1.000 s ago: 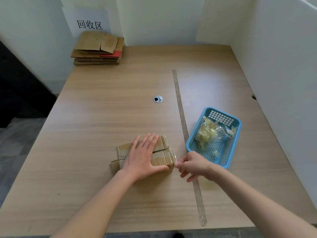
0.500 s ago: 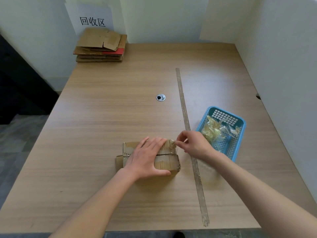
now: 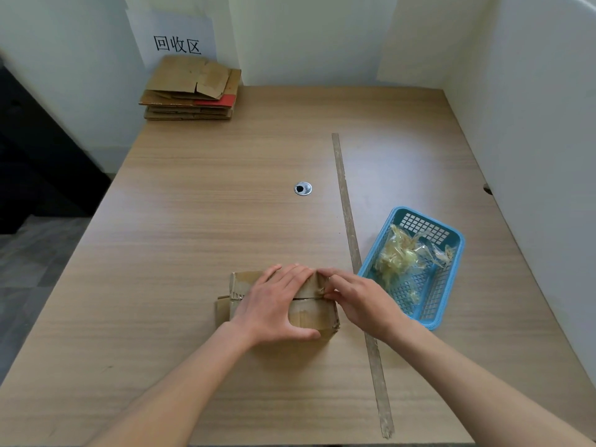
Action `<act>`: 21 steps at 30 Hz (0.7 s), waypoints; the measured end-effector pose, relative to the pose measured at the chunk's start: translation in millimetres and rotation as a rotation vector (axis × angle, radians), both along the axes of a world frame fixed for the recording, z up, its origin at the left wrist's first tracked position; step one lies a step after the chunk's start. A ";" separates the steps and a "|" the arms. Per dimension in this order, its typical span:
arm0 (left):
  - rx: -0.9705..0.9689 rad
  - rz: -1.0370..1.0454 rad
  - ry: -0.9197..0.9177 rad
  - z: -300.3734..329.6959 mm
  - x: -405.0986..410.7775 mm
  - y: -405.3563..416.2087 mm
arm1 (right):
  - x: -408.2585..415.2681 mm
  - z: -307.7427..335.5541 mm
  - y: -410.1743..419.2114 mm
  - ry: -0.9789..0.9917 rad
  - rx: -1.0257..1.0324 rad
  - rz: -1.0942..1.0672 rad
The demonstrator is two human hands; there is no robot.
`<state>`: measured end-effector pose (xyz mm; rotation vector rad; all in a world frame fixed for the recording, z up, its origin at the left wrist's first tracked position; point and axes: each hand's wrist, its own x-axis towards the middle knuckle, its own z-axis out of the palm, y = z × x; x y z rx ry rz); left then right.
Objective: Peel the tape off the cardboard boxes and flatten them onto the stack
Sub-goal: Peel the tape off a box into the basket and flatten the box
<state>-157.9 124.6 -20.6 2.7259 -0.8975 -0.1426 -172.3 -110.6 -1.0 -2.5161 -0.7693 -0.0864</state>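
On the bench (image 3: 200,221), things run from large to small. The stack (image 3: 193,88) of flattened cardboard sits at the far left corner under a paper sign (image 3: 176,43), well apart from the work. A blue basket (image 3: 453,272) holding crumpled tape scraps (image 3: 398,256) lies to the right, just beyond a long strip (image 3: 346,214) stuck along the bench top. Between strip and near edge sits the box (image 3: 309,312), not yet flattened, its top seam showing.

The left hand (image 3: 274,304) lies flat on the box top, fingers straight, thumb pressed against the near side: an open grip that pins rather than clutches. The right hand (image 3: 358,301) has its fingertips (image 3: 329,287) curled at the right end of the seam, apparently pinching the tape there, though the tape itself is too small to make out.

Risks, as I judge them: a fast or steep pull could snap the tape short or tear off the cardboard's face. If the left hand eases, the light box may slide or lift with the pull. Sticky tape could cling to the fingers instead of dropping into the basket.
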 end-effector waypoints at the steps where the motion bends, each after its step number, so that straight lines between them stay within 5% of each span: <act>1: 0.007 -0.013 0.006 1.3 0.9 0.9 | 1.0 0.8 0.7 0.005 0.001 -0.017; 16: 0.102 -0.259 -0.104 6.0 14.8 4.9 | 14.2 17.8 3.6 0.272 0.276 -0.274; 21: 0.060 -0.067 -0.240 13.7 23.7 19.3 | 2.2 16.1 -12.3 0.296 0.286 -0.286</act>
